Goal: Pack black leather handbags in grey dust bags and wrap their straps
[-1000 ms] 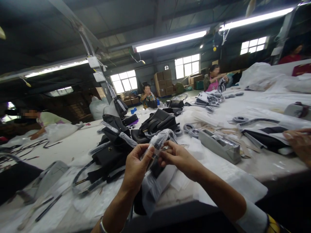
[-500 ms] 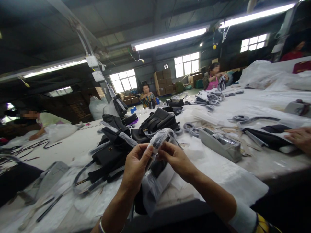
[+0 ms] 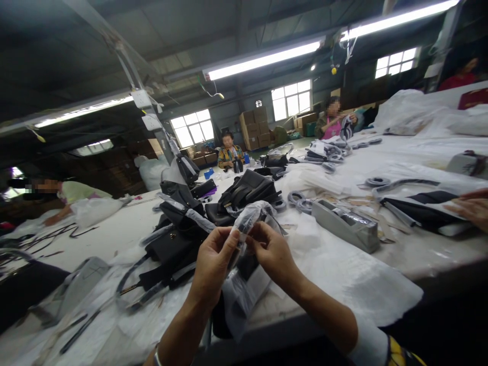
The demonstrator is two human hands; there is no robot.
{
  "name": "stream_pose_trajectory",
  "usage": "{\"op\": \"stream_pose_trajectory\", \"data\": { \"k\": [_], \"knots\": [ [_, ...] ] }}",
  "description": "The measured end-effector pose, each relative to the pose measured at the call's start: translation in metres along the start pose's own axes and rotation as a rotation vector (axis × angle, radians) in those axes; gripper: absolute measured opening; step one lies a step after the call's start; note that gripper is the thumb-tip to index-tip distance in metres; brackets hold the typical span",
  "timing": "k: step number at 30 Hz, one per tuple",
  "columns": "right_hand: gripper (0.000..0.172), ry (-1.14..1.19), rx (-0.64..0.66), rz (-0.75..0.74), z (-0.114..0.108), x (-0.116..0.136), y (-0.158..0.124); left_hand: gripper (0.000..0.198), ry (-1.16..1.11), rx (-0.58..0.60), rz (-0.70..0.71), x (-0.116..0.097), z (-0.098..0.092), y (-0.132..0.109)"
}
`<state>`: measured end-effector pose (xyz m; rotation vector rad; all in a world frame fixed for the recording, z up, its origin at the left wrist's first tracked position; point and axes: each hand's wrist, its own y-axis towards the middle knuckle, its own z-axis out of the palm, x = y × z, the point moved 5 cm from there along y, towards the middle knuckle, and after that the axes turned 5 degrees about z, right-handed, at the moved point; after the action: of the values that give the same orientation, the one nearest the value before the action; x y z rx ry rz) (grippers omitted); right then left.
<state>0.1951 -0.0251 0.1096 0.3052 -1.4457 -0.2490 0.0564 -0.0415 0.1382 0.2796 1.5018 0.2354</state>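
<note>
Between my hands arches a bag handle [image 3: 249, 216] wrapped in clear plastic film. My left hand [image 3: 213, 262] pinches the film-wrapped handle from the left, thumb on top. From the right, the bent fingers of my right hand [image 3: 272, 249] close on the same wrapping. Below hangs a dark bag [image 3: 219, 317], partly covered with white sheet and clear plastic, at the table's front edge; my hands hide some of it. To the left, close by, lies a black handbag [image 3: 171, 249] with a film-wrapped strap.
A grey tape dispenser [image 3: 345, 226] stands right of my hands, with rolled straps [image 3: 301, 201] beside it. More black bags [image 3: 247, 190] are heaped beyond. A co-worker's hand [image 3: 473, 208] is at a black bag on the far right. Another dispenser [image 3: 78, 284] sits at left.
My right forearm has shifted slightly left while both hands stay on the wrapped handle. The co-worker's hand at far right has moved a little. The view has shifted slightly.
</note>
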Motion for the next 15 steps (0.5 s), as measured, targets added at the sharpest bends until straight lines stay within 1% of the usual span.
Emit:
{"op": "stream_pose_trajectory", "data": {
  "k": [4, 7, 11, 13, 15],
  "knots": [
    [0.008, -0.023, -0.034, -0.003, 0.005, 0.001, 0.000, 0.033, 0.012, -0.010, 0.021, -0.001, -0.001, 0.000],
    [0.008, -0.094, -0.076, -0.021, 0.006, 0.004, 0.002, 0.032, 0.011, -0.006, 0.043, -0.002, -0.001, 0.000],
    [0.011, -0.217, -0.124, -0.070, 0.004, 0.010, 0.006, 0.034, 0.015, 0.007, -0.006, 0.000, -0.001, -0.001],
    [0.015, -0.149, -0.093, -0.037, 0.003, 0.010, 0.007, 0.037, 0.009, 0.012, -0.034, 0.001, -0.001, -0.001],
    [0.022, 0.065, -0.016, 0.086, 0.003, 0.008, 0.006, 0.037, 0.002, 0.007, -0.031, 0.001, -0.001, -0.001]
  ]
}}
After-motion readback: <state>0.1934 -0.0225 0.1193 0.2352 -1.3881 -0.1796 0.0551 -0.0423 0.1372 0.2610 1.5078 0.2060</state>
